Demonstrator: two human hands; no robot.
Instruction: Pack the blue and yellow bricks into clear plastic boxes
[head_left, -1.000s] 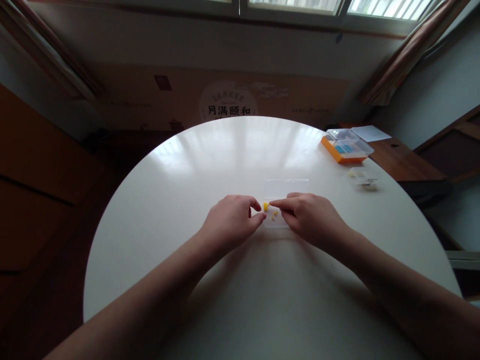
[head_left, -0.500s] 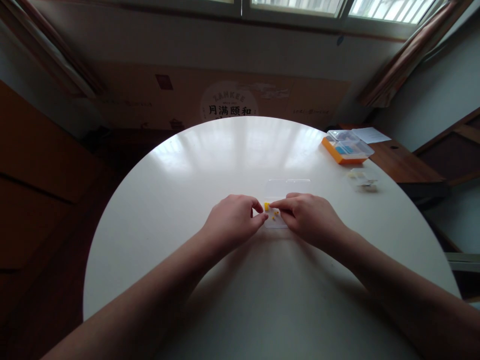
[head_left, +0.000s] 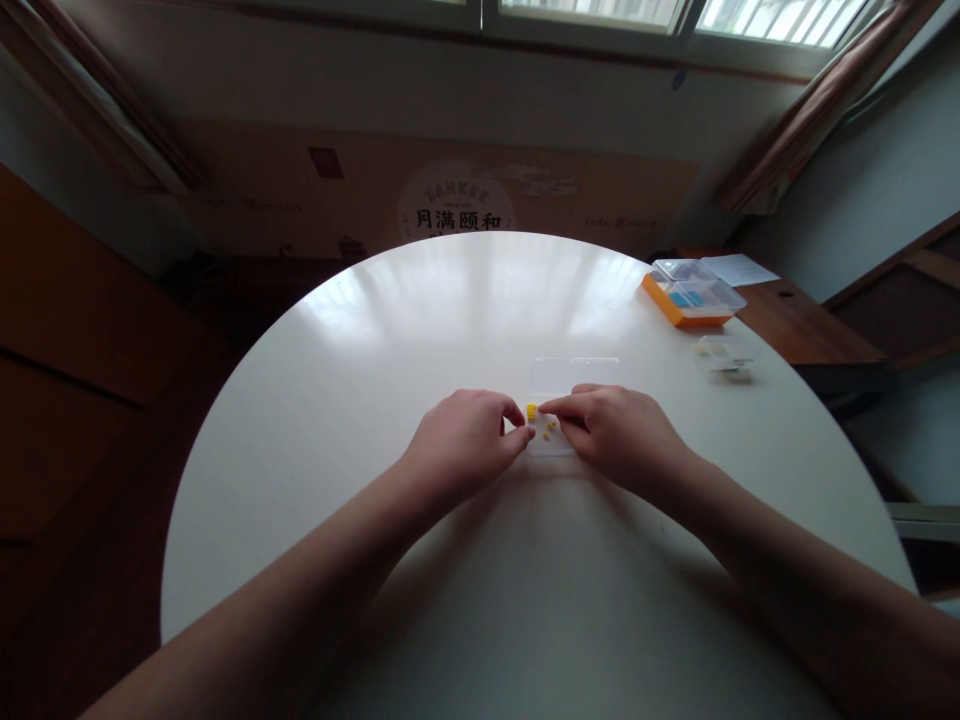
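A small clear plastic box [head_left: 553, 449] lies on the white table, its transparent lid [head_left: 574, 374] folded back on the far side. Inside, at the left, stands a tight cluster of tiny yellow pieces [head_left: 531, 411]. Several loose yellow bits [head_left: 548, 430] are scattered to its right. My left hand [head_left: 469, 432] is at the box's left edge, thumb and index finger curved with a gap between them, right beside the cluster. From the other side, my right hand [head_left: 619, 428] reaches over the box. Its index finger is stretched out, the tip at the cluster's right side, and the thumb sits lower, apart from it.
An orange box with a clear lid [head_left: 690, 300] stands at the table's far right edge. Nearer me lies a small clear case [head_left: 724, 358], its contents blurred. Beyond the round white table [head_left: 322, 400] are a wooden desk [head_left: 787, 320] with white paper [head_left: 739, 269] and a printed cardboard panel [head_left: 360, 190].
The camera view has shifted very slightly. Both hands keep almost the same pose around the yellow cluster, and the loose bits lie as before.
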